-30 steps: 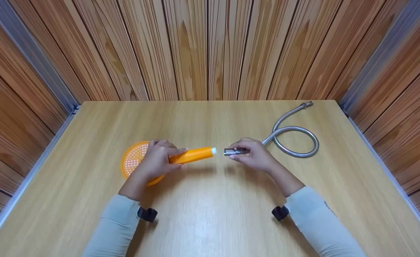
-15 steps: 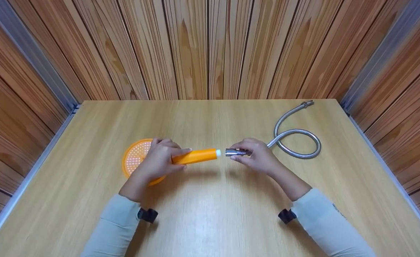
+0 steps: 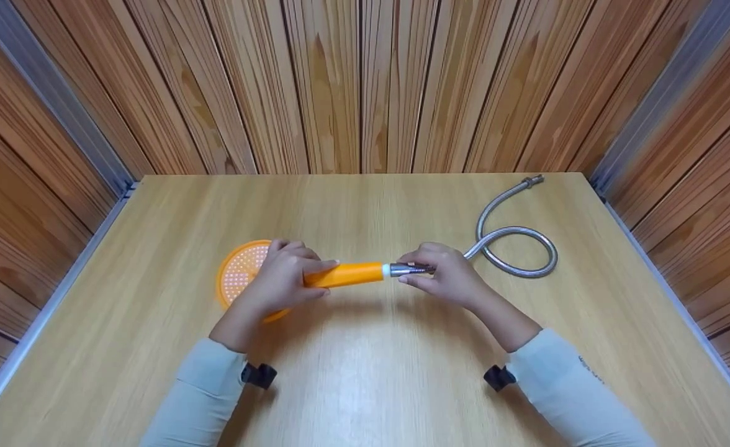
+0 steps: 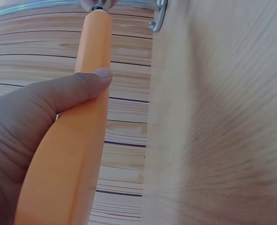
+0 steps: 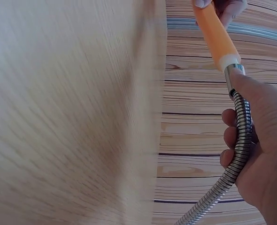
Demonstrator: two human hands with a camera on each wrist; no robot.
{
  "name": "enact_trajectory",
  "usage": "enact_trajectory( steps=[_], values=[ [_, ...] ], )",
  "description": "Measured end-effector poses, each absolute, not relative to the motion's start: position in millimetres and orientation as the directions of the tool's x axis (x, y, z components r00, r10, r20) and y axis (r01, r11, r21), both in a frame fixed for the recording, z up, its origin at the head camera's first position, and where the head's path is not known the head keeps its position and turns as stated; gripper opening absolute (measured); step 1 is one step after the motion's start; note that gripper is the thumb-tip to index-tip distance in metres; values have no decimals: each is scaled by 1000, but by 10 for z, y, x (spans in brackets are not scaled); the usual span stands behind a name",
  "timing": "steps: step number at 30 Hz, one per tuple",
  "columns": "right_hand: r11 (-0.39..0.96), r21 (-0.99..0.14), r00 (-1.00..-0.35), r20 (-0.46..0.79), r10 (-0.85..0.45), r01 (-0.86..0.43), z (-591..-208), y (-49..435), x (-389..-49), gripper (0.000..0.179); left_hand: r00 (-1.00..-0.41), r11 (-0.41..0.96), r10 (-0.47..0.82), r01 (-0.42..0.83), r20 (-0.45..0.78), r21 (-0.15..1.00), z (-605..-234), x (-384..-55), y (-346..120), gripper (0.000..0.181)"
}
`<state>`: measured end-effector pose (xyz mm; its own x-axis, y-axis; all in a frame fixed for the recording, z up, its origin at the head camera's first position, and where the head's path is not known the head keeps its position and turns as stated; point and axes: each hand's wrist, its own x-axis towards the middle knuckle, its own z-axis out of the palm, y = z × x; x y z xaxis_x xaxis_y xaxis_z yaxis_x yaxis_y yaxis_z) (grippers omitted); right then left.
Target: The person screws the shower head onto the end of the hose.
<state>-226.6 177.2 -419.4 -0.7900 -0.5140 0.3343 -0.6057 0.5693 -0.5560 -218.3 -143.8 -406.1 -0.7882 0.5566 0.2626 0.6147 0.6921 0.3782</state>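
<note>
An orange shower head (image 3: 357, 272) with a round perforated face lies across the left side of the head view, its white-tipped handle pointing right. My left hand (image 3: 284, 277) grips it where handle meets head, thumb along the top, as the left wrist view shows on the orange handle (image 4: 92, 51). My right hand (image 3: 444, 273) pinches the metal end fitting of a silver shower hose (image 3: 523, 271). In the right wrist view that fitting (image 5: 230, 79) meets the white tip of the handle, the two in line. How far the tip sits inside the fitting cannot be made out.
The hose runs back from my right hand in one loop on the wooden table (image 3: 352, 385), its free end (image 3: 532, 181) near the back right corner. Wood-panelled walls (image 3: 340, 87) stand behind and at both sides.
The handle's white tip and the hose fitting, apart a second ago, now meet. My left hand has shifted slightly right with the shower head; the right hand has stayed nearly in place.
</note>
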Motion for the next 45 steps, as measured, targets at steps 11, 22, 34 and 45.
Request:
enact_trajectory(
  steps=[11, 22, 34, 45],
  values=[
    [545, -544, -764, 360, -536, -638, -4195, 1770, -2255, 28, -784, 705, 568, 621, 250, 343, -4062, -2168, -1415, 47],
    [540, -391, -666, 453, -592, -745, -4194, 1799, -2256, 27, -751, 682, 600, 660, 275, 315, -4053, -2166, -1384, 46],
    [497, -224, -519, 610, -599, -838, -4227, 1781, -2273, 29, -764, 688, 592, 645, 258, 333, -4039, -2163, -1410, 46],
    [459, -382, -596, 460, -658, -802, -4171, 1809, -2298, 27, -742, 671, 616, 670, 265, 318, -4064, -2159, -1419, 45]
  ],
)
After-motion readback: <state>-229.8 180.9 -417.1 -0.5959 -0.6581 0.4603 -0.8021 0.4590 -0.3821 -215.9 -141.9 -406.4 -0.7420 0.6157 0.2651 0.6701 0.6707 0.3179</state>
